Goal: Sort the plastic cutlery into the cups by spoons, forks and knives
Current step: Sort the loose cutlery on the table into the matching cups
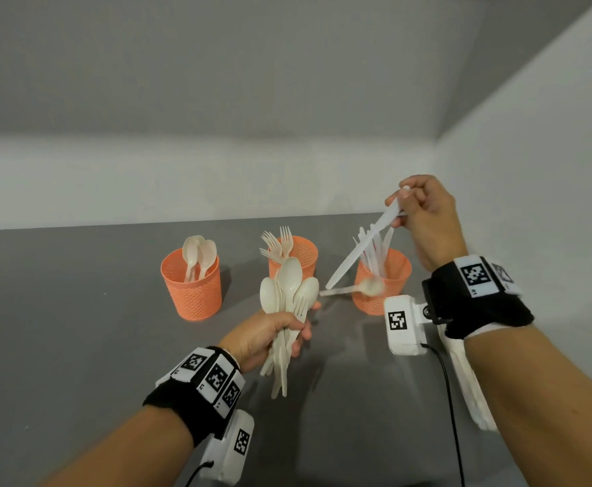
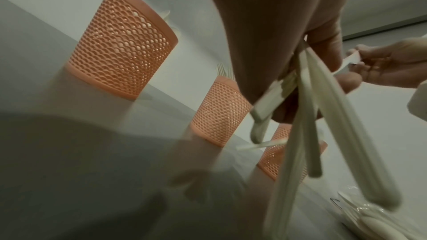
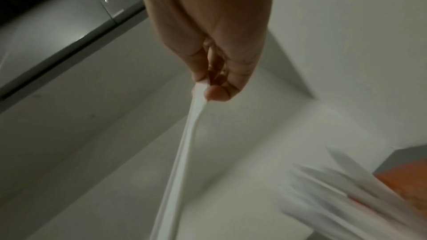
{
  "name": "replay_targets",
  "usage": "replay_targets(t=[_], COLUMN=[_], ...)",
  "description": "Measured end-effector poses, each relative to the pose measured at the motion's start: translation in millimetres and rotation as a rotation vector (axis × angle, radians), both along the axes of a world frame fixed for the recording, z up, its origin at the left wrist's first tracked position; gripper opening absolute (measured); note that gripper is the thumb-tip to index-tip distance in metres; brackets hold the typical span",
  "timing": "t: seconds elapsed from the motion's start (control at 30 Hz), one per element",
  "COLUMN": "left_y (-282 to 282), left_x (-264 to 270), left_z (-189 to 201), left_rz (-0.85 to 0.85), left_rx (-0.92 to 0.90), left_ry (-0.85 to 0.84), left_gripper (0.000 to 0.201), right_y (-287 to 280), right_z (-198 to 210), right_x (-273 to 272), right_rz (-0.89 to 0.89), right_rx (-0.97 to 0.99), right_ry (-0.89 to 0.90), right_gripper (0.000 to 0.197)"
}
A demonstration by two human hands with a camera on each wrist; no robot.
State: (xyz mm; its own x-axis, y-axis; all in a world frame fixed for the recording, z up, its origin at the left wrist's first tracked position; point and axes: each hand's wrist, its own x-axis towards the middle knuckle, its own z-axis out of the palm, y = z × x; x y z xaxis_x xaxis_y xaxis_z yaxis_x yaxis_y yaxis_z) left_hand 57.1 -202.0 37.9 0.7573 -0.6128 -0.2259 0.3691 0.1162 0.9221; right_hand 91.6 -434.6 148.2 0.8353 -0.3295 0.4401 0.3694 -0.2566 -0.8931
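Knives are the step in hand: the right hand [image 1: 424,219] pinches a knife [image 1: 361,251] in its fingers, slanting at centre right above the knife cup [image 1: 382,286]. Left hand [image 1: 270,332] grips the unsorted bundle [image 1: 287,300] at centre. Next, the knife likely needs tipping upright to drop in.

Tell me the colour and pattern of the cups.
The cups are orange with a fine mesh of small holes, clearest in the left wrist view.
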Motion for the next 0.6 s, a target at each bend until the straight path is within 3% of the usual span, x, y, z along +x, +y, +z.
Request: replay_targets(t=[0.1,0.2,0.27,0.33,0.53,0.6], left_y=[3,6,7,6,1,2], left_x=[3,5,5,4,2,4], left_z=[-2,-4,-5,-5,-4,-5], left_rz=[0.054,0.104,0.125,0.138,0.148,0.15], left_rx=[0.019,0.024,0.031,0.029,0.004,-0.04], left_ry=[0.006,0.016,0.021,0.017,0.076,0.121], left_gripper=[0.046,0.034,0.031,0.027,0.013,0.013], right_y=[8,-5,-16,-19,-15,-16], right_z=[-9,-7,-9,-19,-69,-74], right_x=[1,-2,0,3,10,12], right_rz=[-0.087,-0.364,-0.484,-0.471,-0.239,-0.238], right_rx=[-0.046,-0.057,-0.123,-0.234,-0.584,-0.625], right_ry=[-0.05,-0.28,-0.327,-0.254,0.267,0.319], right_gripper=[0.024,0.019,0.014,0.018,0.019,0.021])
